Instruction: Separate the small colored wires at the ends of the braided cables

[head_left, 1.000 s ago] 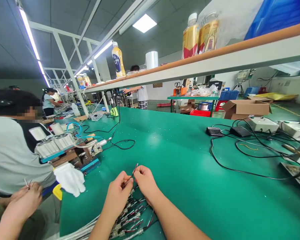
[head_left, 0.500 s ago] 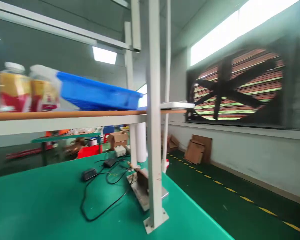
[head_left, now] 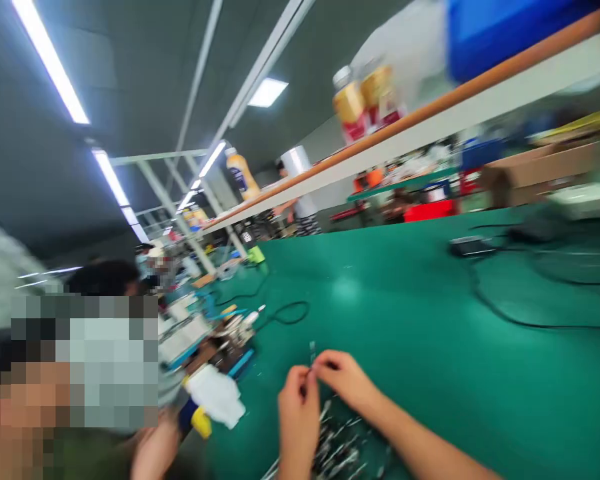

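Observation:
Both of my hands are over the green table (head_left: 380,293) at the lower middle of the view. My left hand (head_left: 299,400) and my right hand (head_left: 341,373) meet at their fingertips, each in a pinch. A small, pale, thin piece (head_left: 313,348) sticks up from between the fingers; it is too blurred to identify. Below and between my forearms lies a heap of small shiny metal parts (head_left: 340,443) on the table.
At the left a person (head_left: 155,440) sits close, near a white cloth (head_left: 217,395) and cluttered tools (head_left: 235,333). A shelf (head_left: 405,137) crosses above with bottles and a blue bin (head_left: 500,33). Black cables (head_left: 510,323) lie at the right.
The view has swung left, away from the fan and the shelf post. My hands, the metal parts and the person at the left have come into view.

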